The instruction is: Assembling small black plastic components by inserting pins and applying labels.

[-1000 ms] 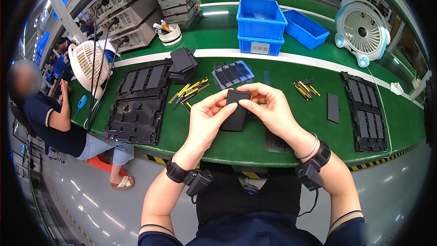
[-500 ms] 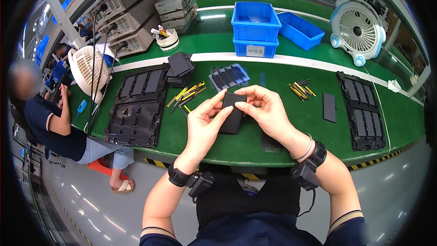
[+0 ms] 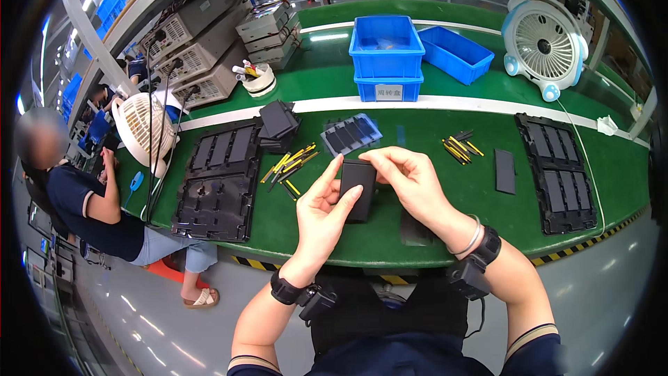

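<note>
A black, flat rectangular block is held upright over the near part of the green bench, between my two hands. My left hand grips its left side, with the thumb pressed on the face toward me. My right hand has its fingertips closed at the block's upper right corner; what its thumb does behind the fingers is partly hidden. Just beyond the hands lies a bluish clear sheet bearing dark strips. Yellow-and-black strips are scattered left of my left hand.
A black tray and a stack of dark slabs lie left. On the right are more yellow-and-black strips, a single dark slab and another black tray. Blue bins and a fan stand behind. A person sits left.
My right thumb has come off the block's front face, and the right fingers are now at its top corner. My left thumb has shifted on the face. The view has tilted slightly.
</note>
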The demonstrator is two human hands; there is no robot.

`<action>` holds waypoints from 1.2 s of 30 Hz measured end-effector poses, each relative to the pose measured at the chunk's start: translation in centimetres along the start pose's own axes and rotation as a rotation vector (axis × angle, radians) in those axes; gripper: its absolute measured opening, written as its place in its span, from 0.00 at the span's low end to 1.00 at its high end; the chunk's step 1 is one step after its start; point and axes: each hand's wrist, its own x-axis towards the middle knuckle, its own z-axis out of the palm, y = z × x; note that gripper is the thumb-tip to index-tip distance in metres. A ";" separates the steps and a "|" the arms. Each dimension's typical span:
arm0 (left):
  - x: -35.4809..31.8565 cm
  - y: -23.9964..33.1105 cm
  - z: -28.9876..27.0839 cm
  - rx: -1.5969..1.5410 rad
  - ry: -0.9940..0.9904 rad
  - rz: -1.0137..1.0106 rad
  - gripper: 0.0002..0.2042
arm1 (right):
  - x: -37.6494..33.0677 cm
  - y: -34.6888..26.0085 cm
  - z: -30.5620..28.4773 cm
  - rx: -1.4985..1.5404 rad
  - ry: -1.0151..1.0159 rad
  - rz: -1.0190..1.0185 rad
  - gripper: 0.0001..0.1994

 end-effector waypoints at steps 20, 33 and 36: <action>-2.4 2.0 -4.0 -0.533 -0.387 -0.544 0.27 | -1.5 -0.8 0.5 0.097 -0.284 0.004 0.16; -3.0 3.3 -4.4 -0.426 -0.301 -0.502 0.26 | -4.7 -2.7 -3.3 -0.122 -0.162 0.018 0.21; -3.0 3.0 -4.9 -0.296 -0.279 -0.463 0.27 | -6.4 -2.5 -6.5 -0.361 -0.187 -0.040 0.12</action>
